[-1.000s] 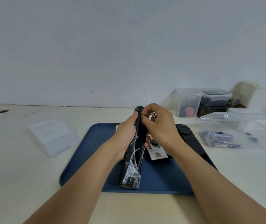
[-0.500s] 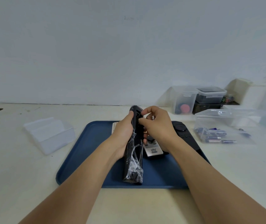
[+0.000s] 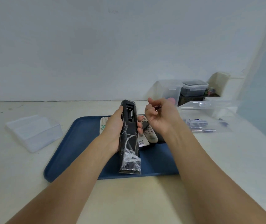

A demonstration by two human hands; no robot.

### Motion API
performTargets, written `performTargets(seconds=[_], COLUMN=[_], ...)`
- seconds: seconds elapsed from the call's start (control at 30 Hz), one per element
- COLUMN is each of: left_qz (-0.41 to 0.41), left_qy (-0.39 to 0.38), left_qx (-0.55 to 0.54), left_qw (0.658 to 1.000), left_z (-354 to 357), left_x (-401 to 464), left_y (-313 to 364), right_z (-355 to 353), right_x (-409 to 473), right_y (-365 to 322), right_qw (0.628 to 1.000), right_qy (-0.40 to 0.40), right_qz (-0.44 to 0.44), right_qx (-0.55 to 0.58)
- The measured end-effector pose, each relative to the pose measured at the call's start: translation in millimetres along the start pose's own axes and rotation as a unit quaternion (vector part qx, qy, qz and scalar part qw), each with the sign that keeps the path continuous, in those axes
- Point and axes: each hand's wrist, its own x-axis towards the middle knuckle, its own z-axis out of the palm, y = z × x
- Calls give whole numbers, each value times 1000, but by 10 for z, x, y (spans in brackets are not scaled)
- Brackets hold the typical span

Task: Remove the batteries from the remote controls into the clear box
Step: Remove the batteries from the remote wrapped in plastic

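A: So, is the battery out?
B: Yes; the right hand [image 3: 161,115] now pinches a small dark battery [image 3: 157,106] beside the long black plastic-wrapped remote [image 3: 129,136], itself gripped by the left hand [image 3: 114,128]; next, the clear plastic box [image 3: 208,117] right of it.

The right hand [image 3: 162,116] is off the black remote [image 3: 129,136] now, out to its right with a battery [image 3: 157,106] pinched in the fingertips; earlier it worked at the remote's open compartment, which now shows bare.

Remotes [image 3: 150,134] on tray [image 3: 74,143]; clear box [image 3: 209,117] right.
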Motion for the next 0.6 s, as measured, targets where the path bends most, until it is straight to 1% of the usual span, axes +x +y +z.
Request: performTargets(seconds=[0.1, 0.13, 0.27, 0.37, 0.47, 0.53, 0.6], left_qz=[-7, -9, -7, 15, 28, 31, 31], left_qy=[-26, -35, -48, -51, -42, -25, -7], left_qx=[2, 0, 11, 39, 52, 53, 46], left_qw=[1000, 999, 999, 998, 997, 998, 998], left_z=[22, 14, -10, 3, -19, -13, -19], left_x=[-10, -5, 26, 24, 9, -7, -27], left_y=[-57, -62, -66, -108, -116, -101, -86], right_z=[-17, -62, -398, -573, -556, -457, -382], right_x=[-202, -268, -511, -679, -733, -726, -698], right_y=[-149, -194, -484, -827, -1076, -1181, -1211], right_qw=[994, 990, 981, 967, 964, 960, 959], right_qy=[60, 78, 132, 192, 204, 207, 192], right_qz=[-94, -113, -141, -166, -166, -187, -205], right_qx=[-8, -17, 3, 20, 28, 25, 21])
